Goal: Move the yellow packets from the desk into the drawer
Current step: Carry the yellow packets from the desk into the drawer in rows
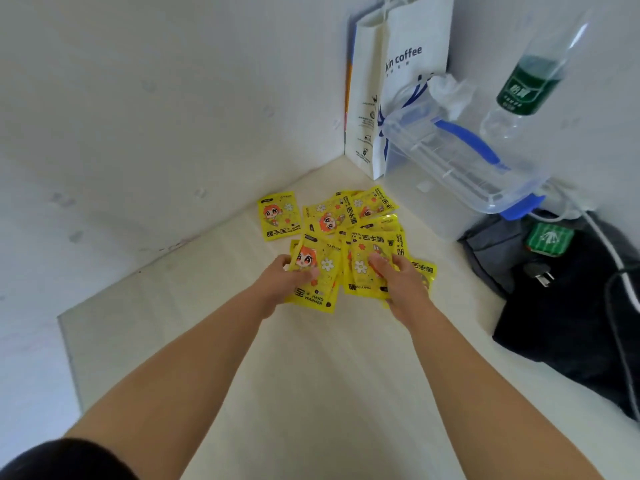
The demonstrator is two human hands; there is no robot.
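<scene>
- White walls meet in a corner at the far side of the pale desk [311, 375], and the yellow packets [332, 216] lie in a loose, overlapping scatter in front of that corner.
- Your left hand [284, 282] is closed on a packet at the near left of the pile, thumb on top over its printed face and fingers hidden beneath; it seems to hold more than one, though you cannot count them.
- Your right hand [401, 282] rests flat on the near right of the pile, fingers loosely curved and pressing the packets rather than pinching any; whether it has a hold on one cannot be told.
- The rest of the pile lies just beyond both hands, towards the far corner, so the next gather is probably a forward reach.
- One lone packet [280, 216] lies apart at the far left, long axis running near to far; your left hand is the nearer one for it.
- The drawer is not in view, so which way the load must travel cannot be judged.
- On the right, a clear plastic box [450, 161], a paper bag [408, 64], a water bottle [530, 81] and a dark cloth bag [571, 306] crowd the pile's far right edge; sweeping right risks nudging them.
</scene>
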